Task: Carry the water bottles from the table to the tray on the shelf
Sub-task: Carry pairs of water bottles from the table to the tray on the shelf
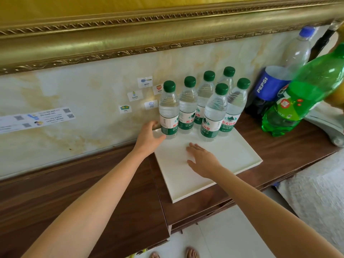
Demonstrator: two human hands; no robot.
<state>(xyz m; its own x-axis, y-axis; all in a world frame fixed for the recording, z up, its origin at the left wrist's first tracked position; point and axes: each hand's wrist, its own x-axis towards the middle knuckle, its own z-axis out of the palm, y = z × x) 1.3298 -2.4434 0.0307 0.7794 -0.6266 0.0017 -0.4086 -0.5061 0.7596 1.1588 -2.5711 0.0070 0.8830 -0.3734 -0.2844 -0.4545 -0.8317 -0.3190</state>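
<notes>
Several clear water bottles (200, 105) with green caps and green labels stand upright in two rows at the far end of a white tray (232, 155) on the brown shelf (111, 183). My left hand (149, 135) is at the tray's far left corner, loosely cupped beside the base of the leftmost bottle (169, 108). Its thumb touches the foot of that bottle and a gap shows between palm and bottle. My right hand (202, 160) hovers flat over the bare middle of the tray, fingers straight, holding nothing.
A Pepsi bottle (268, 86), a green soda bottle (297, 94) and a tall clear bottle with a blue cap (301, 47) stand right of the tray. The marble wall with paper labels (141, 94) rises right behind the bottles. White bedding (316, 192) lies lower right.
</notes>
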